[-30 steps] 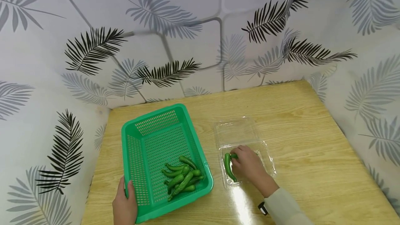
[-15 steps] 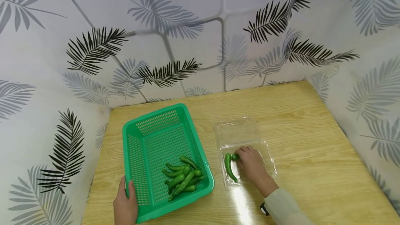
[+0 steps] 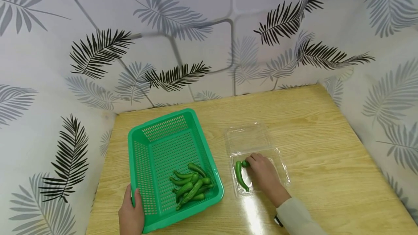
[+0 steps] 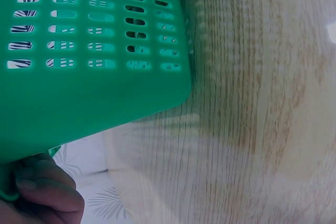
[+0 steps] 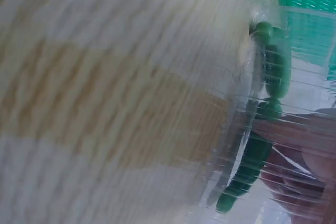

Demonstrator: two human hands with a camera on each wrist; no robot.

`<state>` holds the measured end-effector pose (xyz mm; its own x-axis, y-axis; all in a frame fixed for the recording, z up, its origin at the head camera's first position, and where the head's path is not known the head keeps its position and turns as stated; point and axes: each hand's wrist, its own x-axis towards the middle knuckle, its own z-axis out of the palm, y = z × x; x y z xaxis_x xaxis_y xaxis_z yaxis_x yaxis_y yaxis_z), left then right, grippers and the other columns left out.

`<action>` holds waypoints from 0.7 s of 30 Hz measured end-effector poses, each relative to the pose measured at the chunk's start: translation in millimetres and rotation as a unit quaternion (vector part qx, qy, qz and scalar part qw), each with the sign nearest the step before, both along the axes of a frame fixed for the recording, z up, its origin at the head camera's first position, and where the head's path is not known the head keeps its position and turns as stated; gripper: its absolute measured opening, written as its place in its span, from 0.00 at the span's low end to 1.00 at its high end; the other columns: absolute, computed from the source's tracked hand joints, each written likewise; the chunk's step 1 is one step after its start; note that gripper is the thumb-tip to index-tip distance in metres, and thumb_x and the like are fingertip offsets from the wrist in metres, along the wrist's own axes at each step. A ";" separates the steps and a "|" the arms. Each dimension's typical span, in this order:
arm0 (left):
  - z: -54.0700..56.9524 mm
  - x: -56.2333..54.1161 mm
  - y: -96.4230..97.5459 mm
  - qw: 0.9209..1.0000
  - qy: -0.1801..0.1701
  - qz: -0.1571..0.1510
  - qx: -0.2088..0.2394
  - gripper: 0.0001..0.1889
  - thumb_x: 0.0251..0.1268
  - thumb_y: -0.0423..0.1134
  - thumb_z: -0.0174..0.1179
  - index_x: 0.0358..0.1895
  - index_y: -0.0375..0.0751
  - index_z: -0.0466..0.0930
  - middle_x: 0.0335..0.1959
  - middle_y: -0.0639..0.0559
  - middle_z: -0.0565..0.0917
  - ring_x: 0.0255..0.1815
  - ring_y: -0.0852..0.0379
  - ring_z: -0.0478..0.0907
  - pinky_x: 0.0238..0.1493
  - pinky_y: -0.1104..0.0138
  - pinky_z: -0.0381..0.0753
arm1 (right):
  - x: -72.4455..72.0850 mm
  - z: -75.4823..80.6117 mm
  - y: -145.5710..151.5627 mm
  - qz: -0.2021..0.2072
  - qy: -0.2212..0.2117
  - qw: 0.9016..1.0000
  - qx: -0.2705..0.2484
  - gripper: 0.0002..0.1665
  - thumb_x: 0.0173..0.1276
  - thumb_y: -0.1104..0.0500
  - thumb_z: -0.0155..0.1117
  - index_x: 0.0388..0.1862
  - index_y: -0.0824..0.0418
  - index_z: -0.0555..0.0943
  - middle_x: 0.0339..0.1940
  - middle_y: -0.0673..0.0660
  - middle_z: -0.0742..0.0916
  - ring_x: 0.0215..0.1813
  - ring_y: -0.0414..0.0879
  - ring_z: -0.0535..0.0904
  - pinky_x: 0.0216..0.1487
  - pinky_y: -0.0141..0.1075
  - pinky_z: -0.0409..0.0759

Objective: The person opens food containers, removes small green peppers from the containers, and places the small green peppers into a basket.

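My left hand (image 3: 131, 211) grips the left rim of a green perforated basket (image 3: 169, 148), thumb over the edge. In the left wrist view, curled fingers (image 4: 50, 188) hold that rim beside the slotted wall. Several green chili peppers (image 3: 189, 189) lie heaped at the basket's near end. My right hand (image 3: 266, 177) is inside an open clear plastic clamshell box (image 3: 283, 166), pinching a green chili pepper (image 3: 245, 163) mostly hidden under the fingers. Left of it another curved chili pepper (image 3: 240, 177) lies lengthwise. Through the box wall, the right wrist view shows the held pepper (image 5: 244, 169) low between fingers and wall.
The clamshell's clear lid (image 3: 248, 139) lies folded back behind the box. Wood-grain table (image 3: 320, 148) surrounds both containers. A leaf-patterned covering (image 3: 209, 46) rises along the table's back and sides.
My right hand has shifted slightly right over the pepper, whose far tip no longer shows beyond the hand. The left hand and basket stay as they were.
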<state>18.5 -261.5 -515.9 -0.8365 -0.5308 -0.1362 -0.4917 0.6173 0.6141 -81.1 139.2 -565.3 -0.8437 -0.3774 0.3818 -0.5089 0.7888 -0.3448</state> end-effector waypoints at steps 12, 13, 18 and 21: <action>-0.3 0.1 -0.4 1.000 -0.003 0.002 0.002 0.33 0.73 0.59 0.31 0.70 0.40 0.55 0.47 0.27 0.78 0.36 0.39 0.81 0.26 0.56 0.78 | 5.5 30.1 8.9 -0.018 -0.051 0.999 0.001 0.15 0.47 0.67 0.75 0.35 0.62 0.82 0.32 0.52 0.81 0.37 0.47 0.77 0.36 0.38 0.79; -0.2 0.2 -0.4 1.000 -0.003 0.002 0.002 0.33 0.73 0.59 0.32 0.70 0.40 0.56 0.47 0.28 0.78 0.36 0.39 0.81 0.26 0.56 0.78 | 6.1 34.1 9.4 -0.023 -0.056 0.998 0.004 0.15 0.48 0.67 0.75 0.35 0.62 0.82 0.32 0.52 0.81 0.37 0.47 0.77 0.36 0.38 0.79; 0.2 0.2 -0.1 1.000 -0.002 0.002 0.005 0.33 0.73 0.59 0.32 0.70 0.40 0.56 0.46 0.28 0.78 0.35 0.41 0.81 0.25 0.56 0.77 | 7.7 50.6 9.4 -0.015 -0.052 0.999 -0.003 0.15 0.49 0.67 0.75 0.36 0.61 0.82 0.33 0.50 0.81 0.37 0.45 0.77 0.33 0.35 0.79; 0.3 0.3 0.0 1.000 0.000 0.001 0.005 0.33 0.73 0.59 0.32 0.70 0.40 0.56 0.46 0.28 0.78 0.35 0.41 0.81 0.25 0.57 0.77 | 8.0 61.2 5.0 0.000 -0.043 0.999 -0.020 0.15 0.50 0.67 0.74 0.37 0.60 0.82 0.34 0.49 0.81 0.38 0.43 0.76 0.35 0.34 0.78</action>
<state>18.7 -261.6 -515.6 -0.8353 -0.5316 -0.1404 -0.4927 0.6102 0.6205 -73.1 144.2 -504.1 -0.8739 -0.3640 0.3221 -0.4762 0.7737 -0.4179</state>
